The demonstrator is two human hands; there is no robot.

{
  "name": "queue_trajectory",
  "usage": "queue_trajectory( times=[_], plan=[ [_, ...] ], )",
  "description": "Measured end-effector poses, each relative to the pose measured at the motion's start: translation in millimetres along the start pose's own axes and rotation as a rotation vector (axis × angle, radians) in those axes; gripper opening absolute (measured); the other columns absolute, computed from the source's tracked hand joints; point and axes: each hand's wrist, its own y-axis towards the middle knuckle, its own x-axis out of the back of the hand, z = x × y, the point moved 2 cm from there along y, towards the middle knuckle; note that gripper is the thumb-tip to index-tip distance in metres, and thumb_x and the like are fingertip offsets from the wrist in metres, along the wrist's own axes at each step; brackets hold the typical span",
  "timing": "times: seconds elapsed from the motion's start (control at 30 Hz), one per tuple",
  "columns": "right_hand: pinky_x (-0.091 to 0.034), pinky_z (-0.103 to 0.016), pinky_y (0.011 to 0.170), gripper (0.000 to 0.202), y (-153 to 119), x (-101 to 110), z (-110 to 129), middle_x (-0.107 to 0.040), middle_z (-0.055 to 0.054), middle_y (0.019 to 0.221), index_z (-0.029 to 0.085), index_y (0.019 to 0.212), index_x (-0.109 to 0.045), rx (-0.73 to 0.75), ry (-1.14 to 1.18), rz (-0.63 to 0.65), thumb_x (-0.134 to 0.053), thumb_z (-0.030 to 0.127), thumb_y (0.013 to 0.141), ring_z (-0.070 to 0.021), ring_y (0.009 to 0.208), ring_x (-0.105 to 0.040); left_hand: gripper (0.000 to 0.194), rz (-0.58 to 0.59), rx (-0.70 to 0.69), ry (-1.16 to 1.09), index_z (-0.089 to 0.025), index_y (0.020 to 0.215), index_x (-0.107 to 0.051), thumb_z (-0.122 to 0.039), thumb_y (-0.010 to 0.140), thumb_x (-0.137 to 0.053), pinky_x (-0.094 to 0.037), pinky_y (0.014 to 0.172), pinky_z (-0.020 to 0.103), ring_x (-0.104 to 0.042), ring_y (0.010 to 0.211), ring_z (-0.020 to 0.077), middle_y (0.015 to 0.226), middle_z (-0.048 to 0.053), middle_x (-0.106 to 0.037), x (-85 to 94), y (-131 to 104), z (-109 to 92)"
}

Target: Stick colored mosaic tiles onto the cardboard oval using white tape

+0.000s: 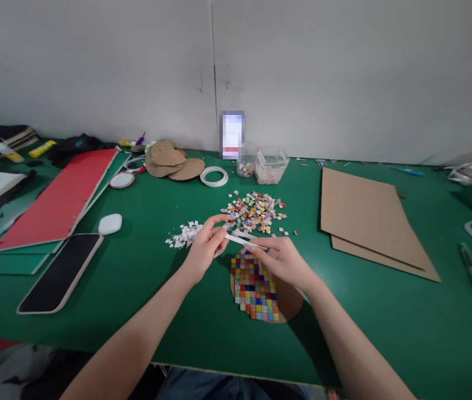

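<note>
A narrow white strip (238,240) is stretched between my two hands. My left hand (208,244) pinches its left end, and my right hand (283,256) pinches it farther right. Below them a round cardboard disc (292,303) lies on the table, its left part covered with rows of colourful square tiles (256,289). My right hand hides the disc's upper edge. Behind my hands is a pile of loose coloured tiles (256,208). To the left of my left hand lies a heap of small white pieces (185,234).
On the green table (144,294), a phone (61,272) and white case (110,224) lie left, near red board (58,200). Cardboard sheets (361,205) lie right. Behind stand a clear box (271,165), a jar (247,161) and a lit screen (232,134), beside cardboard discs (164,158).
</note>
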Motion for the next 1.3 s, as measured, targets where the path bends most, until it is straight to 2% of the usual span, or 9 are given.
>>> queue_trajectory(
  times=[0.27, 0.47, 0.73, 0.93, 1.03, 1.1, 1.17, 1.23, 1.3],
  plan=[
    [-0.035, -0.022, 0.048, 0.032, 0, -3, -4, -0.056, 0.0, 0.056, 0.016, 0.087, -0.069, -0.043, 0.103, -0.003, -0.045, 0.037, 0.087, -0.0105, 0.048, -0.043, 0.033, 0.022, 0.001, -0.082, -0.019, 0.115, -0.048, -0.037, 0.088, -0.043, -0.027, 0.043, 0.021, -0.036, 0.047, 0.0081, 0.055, -0.005, -0.043, 1.7, 1, 4],
    [-0.031, -0.022, 0.048, 0.033, 0, -5, -2, -0.052, 0.001, 0.058, 0.016, 0.083, -0.068, -0.052, 0.113, 0.037, -0.045, 0.039, 0.087, -0.01, 0.051, -0.038, 0.035, 0.059, 0.032, -0.002, -0.019, 0.116, -0.047, -0.034, 0.085, -0.049, -0.023, 0.042, 0.019, -0.031, 0.044, 0.0063, 0.05, -0.007, -0.038, 1.7, -1, -2],
    [-0.033, -0.023, 0.053, 0.032, -2, -18, 13, -0.051, 0.001, 0.058, 0.016, 0.075, -0.065, -0.032, 0.128, -0.032, -0.043, 0.036, 0.088, -0.0112, 0.055, -0.04, 0.032, -0.104, 0.06, -0.081, -0.02, 0.107, -0.046, -0.03, 0.078, -0.056, -0.018, 0.042, 0.018, -0.027, 0.041, 0.0053, 0.044, -0.011, -0.033, 7.6, 3, -2],
    [-0.028, -0.024, 0.049, 0.031, -2, -28, 16, -0.047, 0.001, 0.053, 0.019, 0.069, -0.061, 0.009, 0.1, -0.126, -0.043, 0.035, 0.089, -0.0124, 0.05, -0.037, 0.048, -0.164, 0.041, -0.136, -0.021, 0.12, -0.042, -0.027, 0.075, -0.057, -0.023, 0.042, 0.017, -0.034, 0.042, 0.0059, 0.048, -0.01, -0.042, 2.6, 8, 2],
    [-0.032, -0.026, 0.052, 0.029, -7, -28, 26, -0.051, 0.0, 0.055, 0.019, 0.069, -0.062, 0.109, 0.103, -0.123, -0.043, 0.031, 0.088, -0.0138, 0.051, -0.043, 0.048, -0.285, -0.023, -0.149, -0.018, 0.117, -0.047, -0.03, 0.072, -0.06, -0.023, 0.041, 0.018, -0.034, 0.04, 0.0051, 0.047, -0.009, -0.042, 21.2, 16, 0],
    [-0.037, -0.028, 0.059, 0.027, -13, -28, 35, -0.056, -0.002, 0.058, 0.019, 0.071, -0.063, 0.22, 0.129, -0.072, -0.044, 0.028, 0.088, -0.0156, 0.056, -0.048, 0.037, -0.473, -0.077, -0.179, -0.014, 0.102, -0.053, -0.031, 0.07, -0.061, -0.019, 0.039, 0.018, -0.026, 0.036, 0.0038, 0.042, -0.012, -0.033, 42.1, 20, -7],
    [-0.037, -0.028, 0.057, 0.024, -17, -27, 39, -0.057, -0.003, 0.06, 0.018, 0.073, -0.063, 0.217, 0.201, -0.089, -0.046, 0.028, 0.087, -0.0152, 0.056, -0.049, 0.035, -0.514, -0.117, -0.189, -0.015, 0.102, -0.052, -0.033, 0.073, -0.059, -0.021, 0.039, 0.018, -0.026, 0.037, 0.0041, 0.043, -0.012, -0.031, 54.9, 21, -19],
    [-0.033, -0.025, 0.048, 0.021, -16, -23, 35, -0.051, 0.0, 0.054, 0.019, 0.075, -0.061, 0.049, 0.348, -0.207, -0.049, 0.032, 0.086, -0.0122, 0.048, -0.042, 0.035, -0.392, -0.14, -0.196, -0.017, 0.104, -0.051, -0.034, 0.075, -0.059, -0.02, 0.039, 0.018, -0.026, 0.036, 0.0038, 0.045, -0.011, -0.034, 51.2, 18, -31],
    [-0.029, -0.023, 0.044, 0.021, -12, -15, 28, -0.035, 0.007, 0.044, 0.021, 0.077, -0.057, -0.08, 0.643, -0.402, -0.048, 0.036, 0.087, -0.0097, 0.04, -0.03, 0.035, -0.195, -0.117, -0.178, -0.017, 0.106, -0.051, -0.037, 0.078, -0.057, -0.018, 0.038, 0.018, -0.024, 0.036, 0.0033, 0.045, -0.011, -0.034, 32.0, 13, -41]
  ],
)
